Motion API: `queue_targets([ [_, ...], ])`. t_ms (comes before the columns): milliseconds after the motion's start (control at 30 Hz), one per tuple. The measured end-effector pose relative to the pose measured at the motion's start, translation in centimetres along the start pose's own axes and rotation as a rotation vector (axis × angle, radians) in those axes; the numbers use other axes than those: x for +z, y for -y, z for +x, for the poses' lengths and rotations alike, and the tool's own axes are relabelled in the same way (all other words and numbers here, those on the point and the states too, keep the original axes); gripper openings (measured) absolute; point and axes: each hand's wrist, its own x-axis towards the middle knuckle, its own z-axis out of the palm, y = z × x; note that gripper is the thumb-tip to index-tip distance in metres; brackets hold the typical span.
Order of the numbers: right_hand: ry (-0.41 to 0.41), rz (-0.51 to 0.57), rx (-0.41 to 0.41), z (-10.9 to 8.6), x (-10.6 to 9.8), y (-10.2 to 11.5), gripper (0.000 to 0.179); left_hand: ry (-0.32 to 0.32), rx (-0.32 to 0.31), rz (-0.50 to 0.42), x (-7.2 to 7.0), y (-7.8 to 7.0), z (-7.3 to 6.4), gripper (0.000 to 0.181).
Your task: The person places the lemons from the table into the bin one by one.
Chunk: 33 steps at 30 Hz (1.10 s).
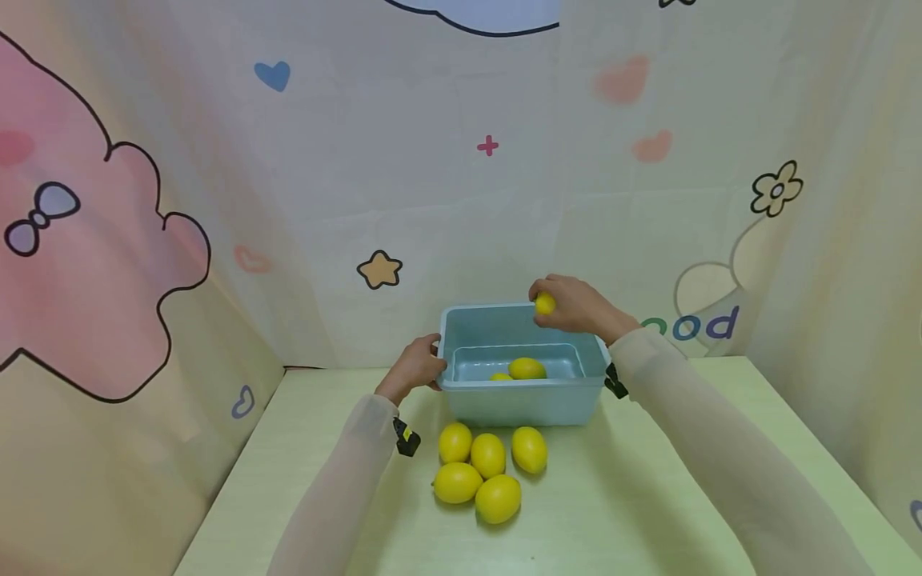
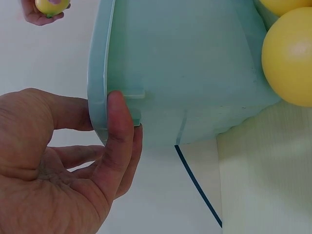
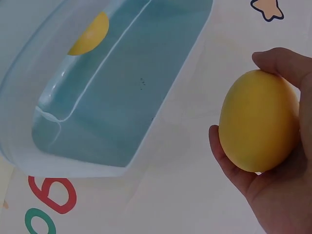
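Up by the far rim of the tub (image 1: 522,408), my right fingers (image 3: 226,159) grasp a lemon (image 1: 545,304); left fingers (image 2: 120,131) grip the tub's left edge; two lemons (image 1: 527,369) show inside, five others (image 1: 488,456) sit on the table (image 1: 302,456); best steady the tub, lower well inside, let go.

Both arms (image 1: 342,484) reach forward, the left hand (image 1: 415,364) pinching, the right hand (image 1: 576,304) higher up with fingers (image 3: 285,63) curled.
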Motion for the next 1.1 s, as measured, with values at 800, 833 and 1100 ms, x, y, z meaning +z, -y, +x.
queue_targets([
  [800, 0.124, -0.002, 0.072, 1.3, 1.6, -0.7, 0.039, 0.003, 0.004, -0.006, 0.0, 0.0, -0.1, 0.063],
  [833, 0.127, -0.001, 0.075, 1.3, 1.6, -0.7, 0.039, 0.003, 0.002, -0.007, 0.0, 0.1, -0.1, 0.063],
  [1100, 0.145, 0.02, 0.103, 1.1, 1.9, -0.8, 0.039, 0.011, -0.004, -0.012, -0.1, 0.0, 0.0, 0.065],
])
